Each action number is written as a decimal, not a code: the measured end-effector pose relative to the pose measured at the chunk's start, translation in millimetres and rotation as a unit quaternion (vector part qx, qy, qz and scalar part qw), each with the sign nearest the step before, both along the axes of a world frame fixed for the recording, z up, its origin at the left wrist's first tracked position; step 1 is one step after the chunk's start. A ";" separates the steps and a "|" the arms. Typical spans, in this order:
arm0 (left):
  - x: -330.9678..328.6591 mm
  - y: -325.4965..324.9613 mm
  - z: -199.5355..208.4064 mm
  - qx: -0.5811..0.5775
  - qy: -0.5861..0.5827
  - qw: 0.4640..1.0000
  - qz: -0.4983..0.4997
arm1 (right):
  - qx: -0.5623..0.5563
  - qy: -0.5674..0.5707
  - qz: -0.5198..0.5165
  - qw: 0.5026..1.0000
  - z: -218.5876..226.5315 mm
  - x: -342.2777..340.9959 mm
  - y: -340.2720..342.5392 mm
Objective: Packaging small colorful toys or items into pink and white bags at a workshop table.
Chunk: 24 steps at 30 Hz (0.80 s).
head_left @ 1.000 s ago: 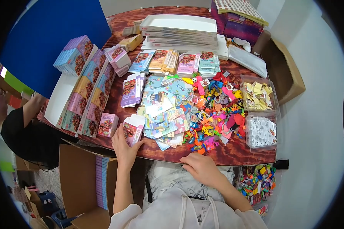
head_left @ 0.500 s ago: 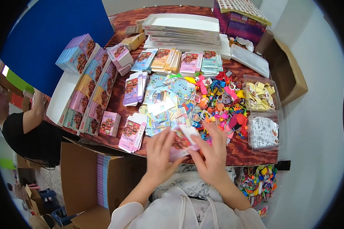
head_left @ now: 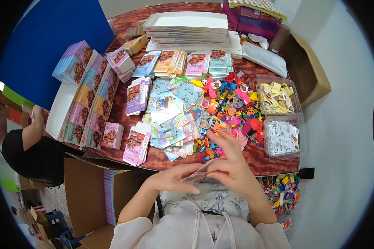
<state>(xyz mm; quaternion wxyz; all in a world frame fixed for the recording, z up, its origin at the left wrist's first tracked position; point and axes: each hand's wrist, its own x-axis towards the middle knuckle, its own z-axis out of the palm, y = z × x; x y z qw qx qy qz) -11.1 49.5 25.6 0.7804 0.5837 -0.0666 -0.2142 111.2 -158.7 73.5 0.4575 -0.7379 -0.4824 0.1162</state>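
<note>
A small pink carton [head_left: 198,173], seen nearly edge-on, is between my hands just off the table's front edge. My left hand [head_left: 172,178] grips its left end, thumb below and fingers along the top. My right hand [head_left: 232,168] pinches its right end with thumb and a finger, the other fingers raised and spread. Beyond lie a loose pile of printed cards [head_left: 168,118] and a heap of small colourful plastic trinkets [head_left: 232,108]. To the left are folded pink cartons [head_left: 136,145] and a standing pink box [head_left: 112,135]. What is inside the held carton is hidden.
White trays [head_left: 187,20] are stacked at the back, behind piles of flat cartons [head_left: 167,62]. Filled display trays [head_left: 87,103] stand left. Clear tubs hold yellow packets [head_left: 277,97] and white packets [head_left: 281,138]. Below left sits an open cardboard box [head_left: 85,191]; another person [head_left: 27,149] works beyond.
Both hands have drawn the pink carton nearer to me and turned it from its face showing to nearly edge-on. My left hand now lies flatter along it.
</note>
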 end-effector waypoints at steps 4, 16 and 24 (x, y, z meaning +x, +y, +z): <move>0.8 -16.2 -10.4 -0.062 0.046 0.997 0.016 | 0.005 0.022 0.023 0.999 3.4 -4.8 0.7; 1.0 -47.9 -34.0 -0.149 0.025 0.957 0.247 | 0.132 0.224 -0.025 0.965 -23.9 -11.3 -9.0; -11.2 -56.9 -46.2 -0.183 0.050 0.942 0.278 | 0.136 0.152 -0.167 0.965 -35.2 -18.8 -5.7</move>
